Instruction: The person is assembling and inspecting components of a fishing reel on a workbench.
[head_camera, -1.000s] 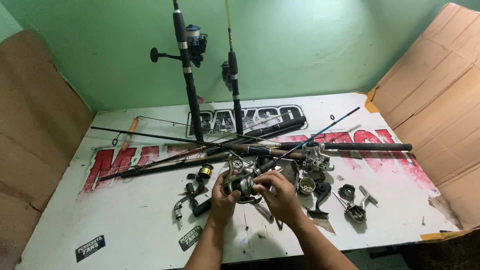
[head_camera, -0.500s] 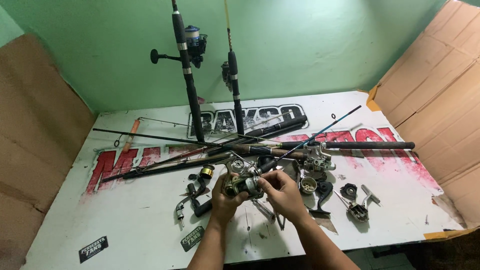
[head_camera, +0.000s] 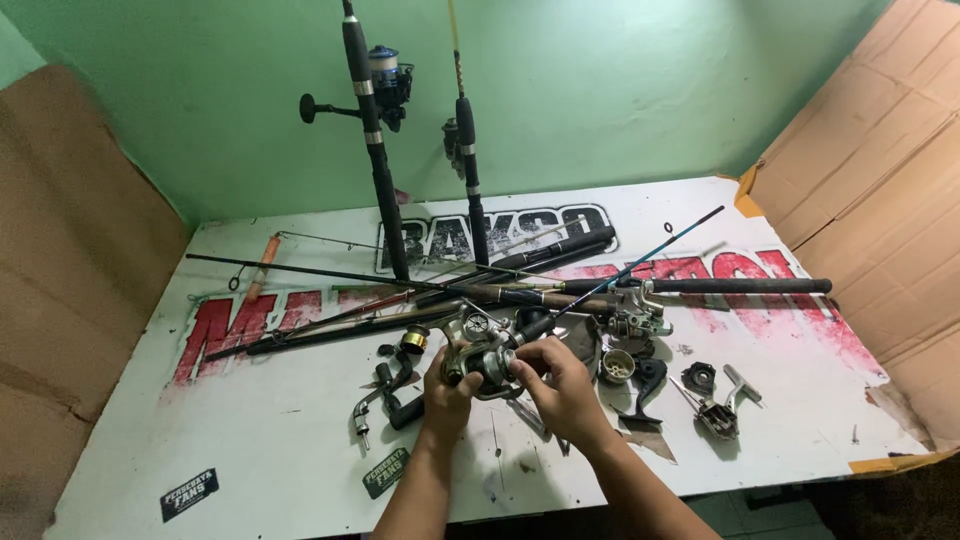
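Note:
Both my hands meet over the middle of a white table (head_camera: 300, 440), holding one silver and black fishing reel (head_camera: 478, 358). My left hand (head_camera: 446, 392) grips its left side from below. On its right side my right hand (head_camera: 562, 382) has the fingers curled over the top. Several fishing rods (head_camera: 560, 292) lie across the table just behind the reel. A crank handle (head_camera: 385, 398) lies left of my left hand.
Two rods with reels (head_camera: 372, 130) lean upright against the green wall. Loose reel parts (head_camera: 715, 400) and another reel (head_camera: 635, 318) lie right of my hands. Cardboard sheets (head_camera: 880, 190) stand at both sides. Two dark stickers (head_camera: 188, 494) lie near the front edge.
My hands have lifted the reel slightly and turned it between them; nothing else on the table has moved.

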